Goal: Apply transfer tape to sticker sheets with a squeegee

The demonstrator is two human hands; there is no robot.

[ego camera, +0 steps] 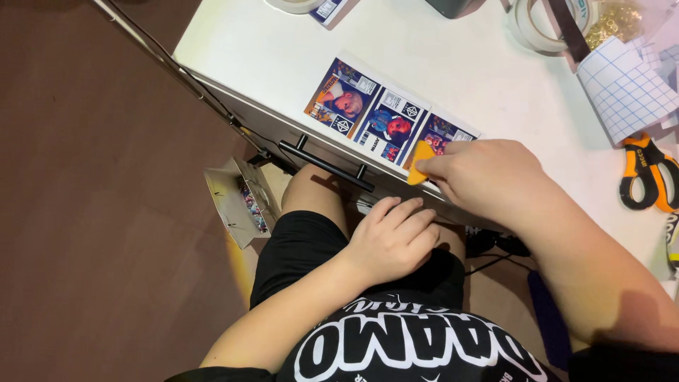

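Scissors [647, 177] (orange-handled) lie near the right hand [488, 173], gridded paper [622, 88] beyond.

home craft desk — white desk [453, 64] | tape rolls [541, 25] | scissors [647, 173]

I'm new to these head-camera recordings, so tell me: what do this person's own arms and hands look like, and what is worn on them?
Both arms are bare from above the elbow down: no gloves, no watch, rings or bands visible on the left hand or right hand. The person wears a black T-shirt with large white block lettering and black shorts; a black short sleeve edge shows at each upper arm.
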